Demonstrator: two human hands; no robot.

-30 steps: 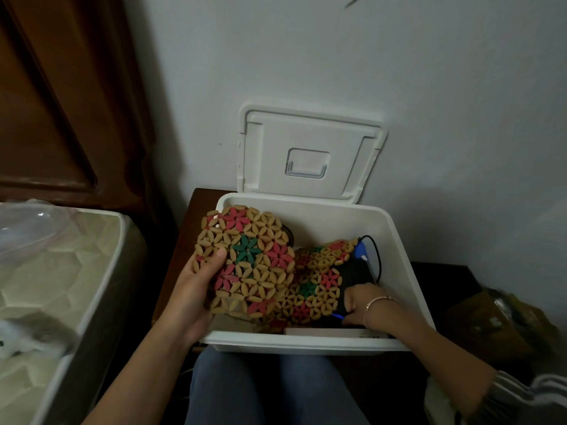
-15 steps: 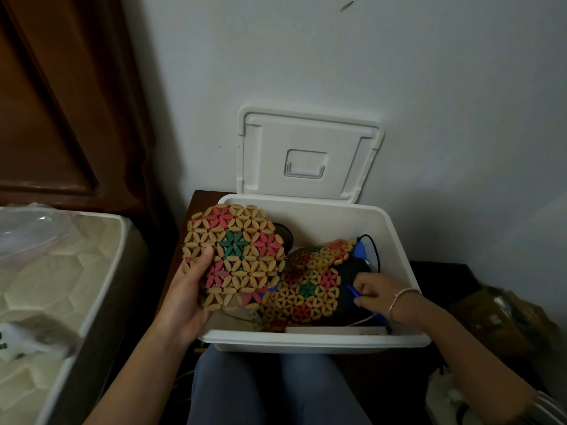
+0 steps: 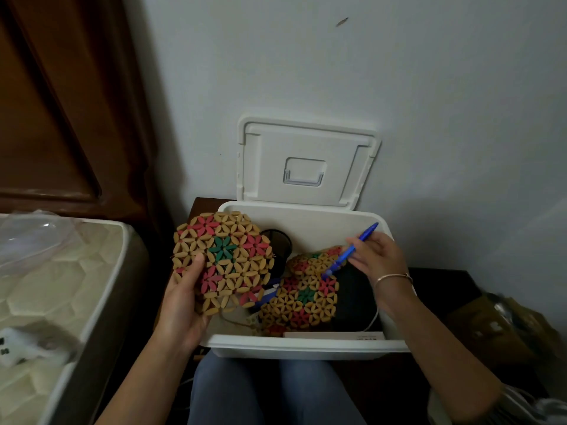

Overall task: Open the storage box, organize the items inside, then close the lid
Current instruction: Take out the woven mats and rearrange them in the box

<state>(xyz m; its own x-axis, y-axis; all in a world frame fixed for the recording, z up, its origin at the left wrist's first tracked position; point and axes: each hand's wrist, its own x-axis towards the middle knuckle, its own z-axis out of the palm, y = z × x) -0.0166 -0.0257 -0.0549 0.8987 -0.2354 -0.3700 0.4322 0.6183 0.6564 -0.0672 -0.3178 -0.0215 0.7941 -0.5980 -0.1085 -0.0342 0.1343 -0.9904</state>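
1. The white storage box (image 3: 306, 346) stood on a dark wooden counter (image 3: 204, 208) against the wall, just ahead of the person's knees. Its lid (image 3: 306, 161) was swung fully open and stood upright against the wall, inner side facing out.
2. The left hand (image 3: 184, 305) held a round mat (image 3: 224, 259) above the box's left rim. The mat was made of tan petal-shaped pieces, with red flowers and a green one at the centre. The thumb pressed on its front face, the fingers were hidden behind it, and its flat face tilted up toward the camera.
3. The right hand (image 3: 380, 259), a thin bracelet (image 3: 394, 277) at its wrist, had its fingers (image 3: 366, 256) pinched on a blue pen (image 3: 352, 248) over the box's right side.
4. The pen's long axis ran diagonally. Its upper end pointed to the back right corner of the box, its lower end down and left.
5. A second mat (image 3: 303, 297) of the same pattern lay in the box below that lower end, beside a black object (image 3: 352, 299) and a dark round cup (image 3: 279, 240).
6. A bed (image 3: 61, 286) stood to the left.
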